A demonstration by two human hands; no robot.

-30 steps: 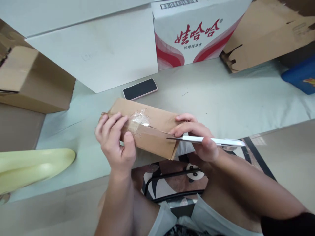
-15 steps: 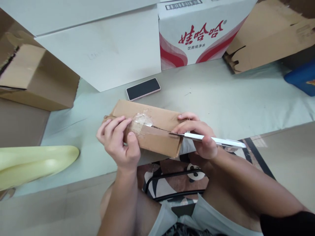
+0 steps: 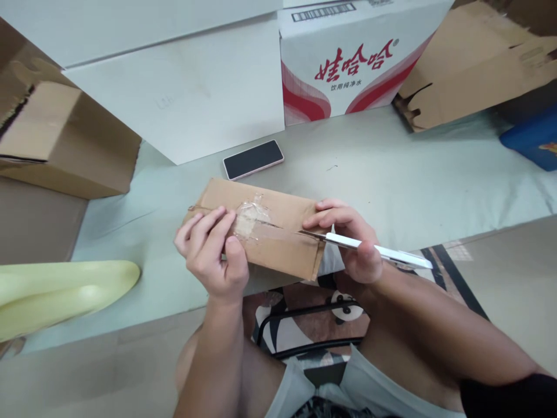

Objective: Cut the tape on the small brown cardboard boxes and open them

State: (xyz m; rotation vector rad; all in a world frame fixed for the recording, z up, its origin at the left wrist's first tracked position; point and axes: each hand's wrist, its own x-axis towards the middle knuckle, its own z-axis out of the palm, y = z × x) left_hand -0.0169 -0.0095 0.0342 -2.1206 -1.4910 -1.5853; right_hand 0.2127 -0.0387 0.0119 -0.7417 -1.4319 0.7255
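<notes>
A small brown cardboard box (image 3: 282,247) is tilted above the near edge of the table, with clear tape (image 3: 251,217) across the seam on its top. My left hand (image 3: 213,249) grips the box's left end, fingers on top and thumb on the near side. In my right hand (image 3: 354,241) is a white utility knife (image 3: 378,251), its dark blade lying at the seam near the box's right end. The fingertips of that hand also rest on the box's right end.
Behind the small box a phone (image 3: 253,159) lies on the pale green tablecloth (image 3: 400,174). Large white boxes (image 3: 209,87) stand at the back, brown cartons (image 3: 91,139) at the left and right. A yellow-green object (image 3: 69,290) is at the left, a blue one (image 3: 531,139) far right.
The gap at the seam near the tape looks narrower, as the box has tilted slightly. My right fingers have shifted a little on its right end, and the knife stays in that hand.
</notes>
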